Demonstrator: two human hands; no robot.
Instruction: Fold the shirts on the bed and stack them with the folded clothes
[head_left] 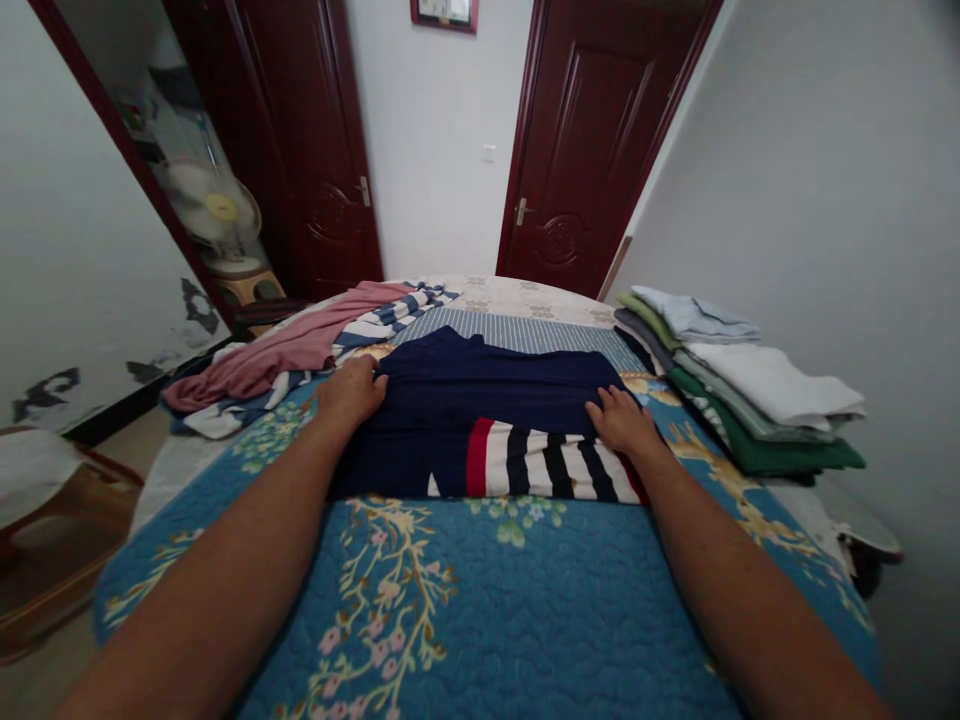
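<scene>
Blue floral quilt (pixel 480 610) covers the bed before us, and on its middle lies the navy garment (pixel 495 385), spread flat, with a panel of red, white and navy stripes (pixel 547 465) showing along its near edge. Our left grip (pixel 352 392) is curled shut on the cloth at the garment's left edge, pinching it. Our right grip (pixel 621 420) lies flat with fingers spread on the right edge, pressing rather than pinching. We judge this uneven hold to be the risk: a pull from the pinching side alone could drag the soft cloth askew under the flat palm, bunching the rippled far edge and throwing the stripes out of line. The fabric looks thin, limp and lightly creased. A loose heap of pink and striped clothes (pixel 300 350) lies just beside the garment's far left corner and could get caught up with it. The folded stack (pixel 750 400) sits near the right edge, by the wall.
</scene>
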